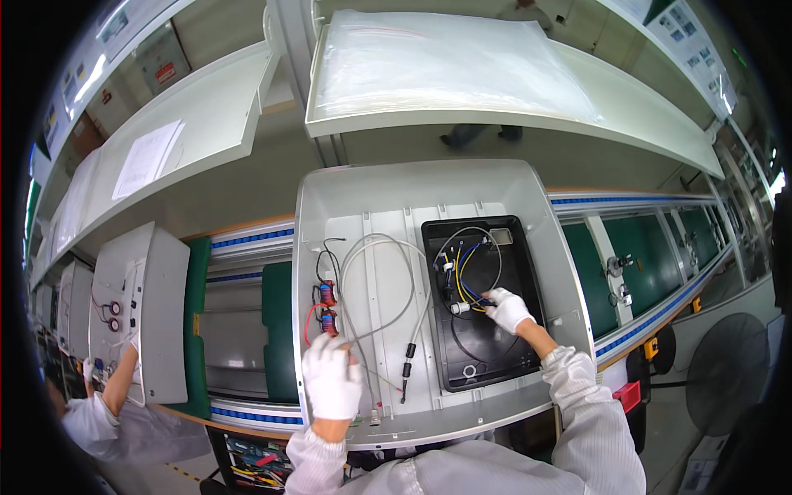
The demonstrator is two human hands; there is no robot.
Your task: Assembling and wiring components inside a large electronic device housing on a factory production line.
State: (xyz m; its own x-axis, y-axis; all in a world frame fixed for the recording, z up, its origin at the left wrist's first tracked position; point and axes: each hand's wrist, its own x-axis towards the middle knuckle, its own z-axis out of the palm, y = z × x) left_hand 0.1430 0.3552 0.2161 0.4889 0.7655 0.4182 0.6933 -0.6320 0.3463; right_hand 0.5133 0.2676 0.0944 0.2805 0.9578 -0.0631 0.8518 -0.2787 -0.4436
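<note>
My left hand (332, 377), in a white glove, is closed at the left wall of a grey metal box (388, 191); what it holds, if anything, is hidden. Just beyond its fingers are two wire-wound coils (328, 307) with red and black leads. A thin wire runs beside it toward a black-ended cable (407, 370). Inside the box, a black plastic tray (503, 360) lies to the right. Over it my right hand (507, 310), also gloved, pinches a dark cable of a bundle with blue and yellow wires (464, 280). A white connector (459, 308) lies beside those fingertips.
A loop of grey cable (346, 280) lies on the box floor. Conveyor rails (631, 198) run on both sides. Above is a shelf (396, 122) with plastic sheets. At left, another person's arm (120, 379) reaches into a similar box (165, 313). A tool bin (252, 458) sits below.
</note>
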